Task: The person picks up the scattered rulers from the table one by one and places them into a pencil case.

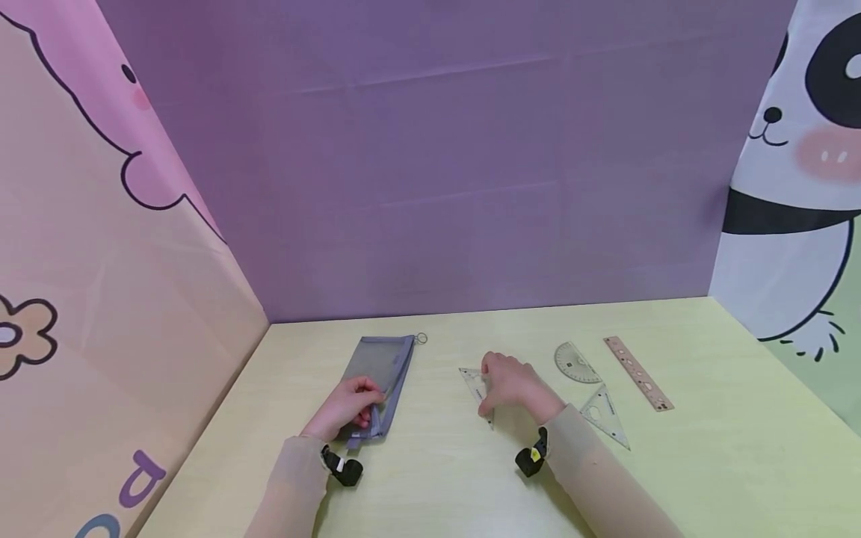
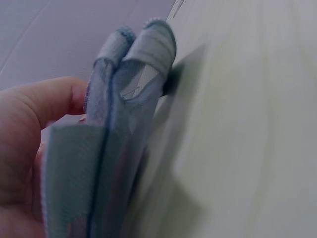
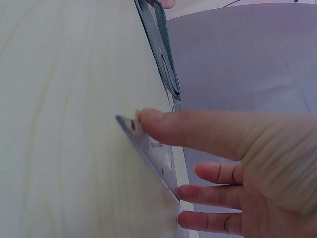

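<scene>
A grey mesh zip pouch (image 1: 382,360) with blue-violet edging lies at the left of the table. My left hand (image 1: 344,406) pinches its near end, and in the left wrist view the fabric end (image 2: 143,54) stands up with a gap between its layers. Right of the pouch, my right hand (image 1: 514,382) holds a clear set square (image 1: 474,379) between thumb and fingers. Seen from the right wrist, that set square (image 3: 156,153) is tilted on the tabletop, its thumb-side corner and long edge showing. Part of it is hidden behind the fingers.
To the right lie a clear protractor (image 1: 575,364), a second set square (image 1: 605,415) partly behind the right sleeve, and a pinkish straight ruler (image 1: 639,373). A metal ring (image 1: 421,338) hangs off the pouch's far corner. A purple backdrop (image 1: 430,187) rises behind the table.
</scene>
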Action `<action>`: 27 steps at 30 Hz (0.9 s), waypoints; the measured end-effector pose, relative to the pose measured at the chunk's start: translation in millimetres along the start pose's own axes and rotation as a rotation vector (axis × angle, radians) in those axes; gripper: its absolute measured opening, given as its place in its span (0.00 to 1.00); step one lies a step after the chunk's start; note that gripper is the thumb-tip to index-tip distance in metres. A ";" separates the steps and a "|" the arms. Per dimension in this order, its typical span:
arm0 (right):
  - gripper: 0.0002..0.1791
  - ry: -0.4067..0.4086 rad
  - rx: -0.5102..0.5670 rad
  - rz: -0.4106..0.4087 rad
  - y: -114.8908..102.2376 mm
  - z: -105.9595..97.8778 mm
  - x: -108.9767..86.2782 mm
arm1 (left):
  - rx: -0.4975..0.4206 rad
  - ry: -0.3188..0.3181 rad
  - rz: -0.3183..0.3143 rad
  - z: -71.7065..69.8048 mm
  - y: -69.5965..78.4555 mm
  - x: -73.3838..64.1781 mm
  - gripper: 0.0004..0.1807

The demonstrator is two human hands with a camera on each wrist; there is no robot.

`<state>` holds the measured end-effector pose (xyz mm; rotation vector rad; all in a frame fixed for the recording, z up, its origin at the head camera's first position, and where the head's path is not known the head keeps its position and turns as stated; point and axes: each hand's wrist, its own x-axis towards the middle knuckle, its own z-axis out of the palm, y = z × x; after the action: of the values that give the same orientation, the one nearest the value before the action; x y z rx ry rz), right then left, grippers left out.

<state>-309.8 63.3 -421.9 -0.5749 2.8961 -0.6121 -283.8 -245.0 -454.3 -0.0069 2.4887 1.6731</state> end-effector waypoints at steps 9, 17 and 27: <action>0.38 0.071 -0.105 0.035 0.8 3.9 0.8 | -0.014 0.000 -0.019 0.1 2.3 0.0 0.05; 0.38 0.091 -0.103 0.051 0.1 5.1 0.2 | -0.007 -0.002 -0.002 -0.8 2.6 -1.8 0.07; 0.40 0.108 -0.152 0.096 -2.1 5.2 0.3 | 0.009 -0.003 0.009 -0.8 2.8 -1.0 0.07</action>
<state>-308.3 59.5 -425.8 -0.4293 3.0695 -0.4260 -283.2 -244.7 -451.3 0.0083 2.4978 1.6636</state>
